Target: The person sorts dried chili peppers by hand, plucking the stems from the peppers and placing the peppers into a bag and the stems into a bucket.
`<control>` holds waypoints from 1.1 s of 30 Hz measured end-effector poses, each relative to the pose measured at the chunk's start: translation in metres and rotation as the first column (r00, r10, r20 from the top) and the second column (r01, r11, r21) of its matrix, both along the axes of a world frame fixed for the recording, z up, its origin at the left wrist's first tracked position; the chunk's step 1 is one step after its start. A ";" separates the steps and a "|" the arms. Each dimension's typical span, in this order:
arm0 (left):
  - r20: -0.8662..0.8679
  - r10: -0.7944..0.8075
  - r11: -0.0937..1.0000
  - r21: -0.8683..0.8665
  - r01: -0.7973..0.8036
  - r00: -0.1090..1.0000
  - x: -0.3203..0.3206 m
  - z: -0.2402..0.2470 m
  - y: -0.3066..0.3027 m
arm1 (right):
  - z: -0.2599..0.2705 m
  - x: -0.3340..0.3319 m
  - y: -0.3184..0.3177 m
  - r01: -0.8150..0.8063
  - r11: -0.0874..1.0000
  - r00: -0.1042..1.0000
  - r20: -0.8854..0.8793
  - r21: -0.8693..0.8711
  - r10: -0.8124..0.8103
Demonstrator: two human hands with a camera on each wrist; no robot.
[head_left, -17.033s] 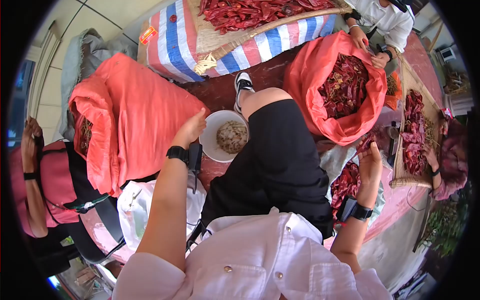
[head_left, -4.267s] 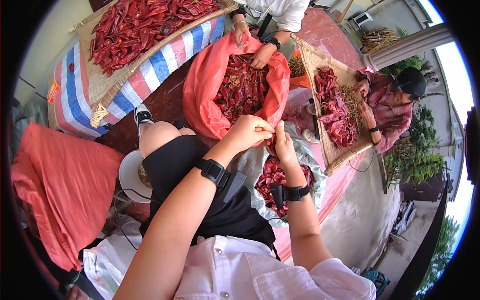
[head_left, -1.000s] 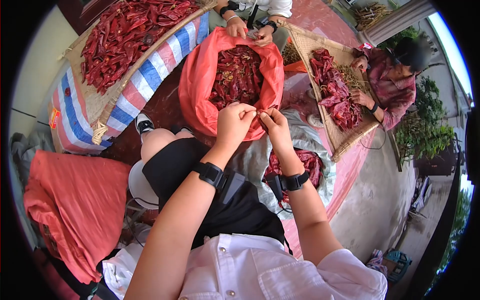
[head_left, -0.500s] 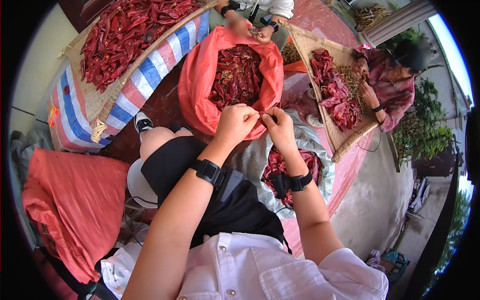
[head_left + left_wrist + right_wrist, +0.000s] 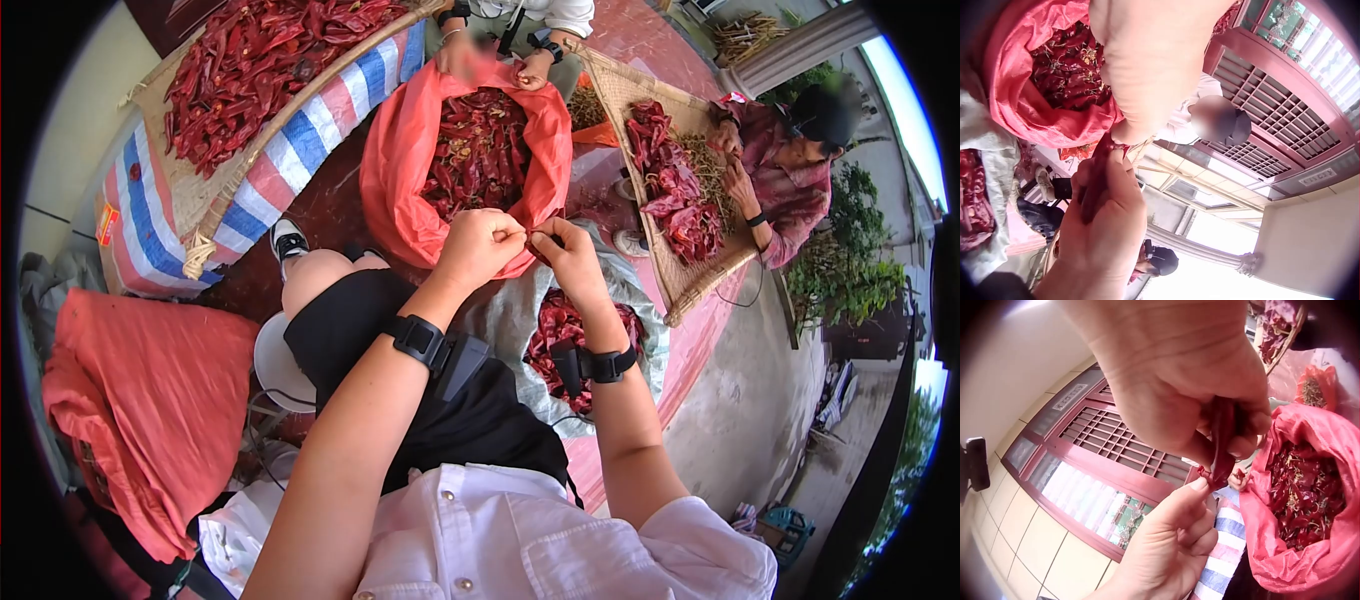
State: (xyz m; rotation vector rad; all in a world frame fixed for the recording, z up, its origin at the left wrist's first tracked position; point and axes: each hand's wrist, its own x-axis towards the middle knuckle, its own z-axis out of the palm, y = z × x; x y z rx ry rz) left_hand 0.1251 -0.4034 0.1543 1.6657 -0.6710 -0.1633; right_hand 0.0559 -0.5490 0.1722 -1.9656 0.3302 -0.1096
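A dark red dried chili is held between both hands over the near rim of a pink-red sack full of dried chilies. My right hand grips its body, fingers curled round it in the right wrist view. At the chili's end, my left hand pinches with thumb and fingers, where a small red bit shows. Fingertips of both hands nearly meet, and in the head view they cover most of the chili. Under my right forearm stands a grey-green sack with more red chilies in it.
A woven tray heaped with chilies lies on striped cloth at the back left. Two people work nearby, one with a second woven tray. A closed red sack and a white bucket stand left.
Seventeen seconds ago my hands were apart; now they meet at a chili, and the view has turned right. Over the last second my hands barely shift, while the other people's hands move.
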 end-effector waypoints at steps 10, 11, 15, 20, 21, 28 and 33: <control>-0.292 0.039 0.998 -0.043 -0.053 0.956 -0.003 0.002 0.003 | 0.010 0.003 0.031 0.128 0.945 0.985 0.153 -0.301 -0.085; -0.290 0.039 0.997 -0.047 -0.055 0.956 -0.004 0.002 0.002 | 0.011 0.004 0.036 0.146 0.933 0.982 0.161 -0.329 -0.097; -0.290 0.223 0.961 -0.093 -0.259 0.931 -0.006 -0.007 -0.006 | 0.000 0.008 0.046 0.227 0.947 0.962 0.204 -0.227 -0.181; -0.029 0.254 0.966 -0.029 -0.255 0.967 -0.005 -0.001 -0.009 | 0.007 0.004 0.037 0.206 0.976 0.976 0.082 -0.075 -0.200; 0.091 0.235 0.972 -0.003 -0.236 0.968 -0.005 0.001 -0.008 | 0.004 0.000 0.035 0.205 0.963 0.974 0.130 -0.177 -0.183; 0.131 0.216 0.974 0.035 -0.223 0.968 -0.012 0.004 -0.011 | -0.010 -0.009 0.020 0.218 0.951 0.965 0.196 -0.220 -0.176; -0.075 0.108 0.989 -0.093 -0.115 0.991 -0.007 0.015 -0.001 | 0.013 -0.018 0.031 0.240 0.931 0.970 -0.027 0.274 -0.242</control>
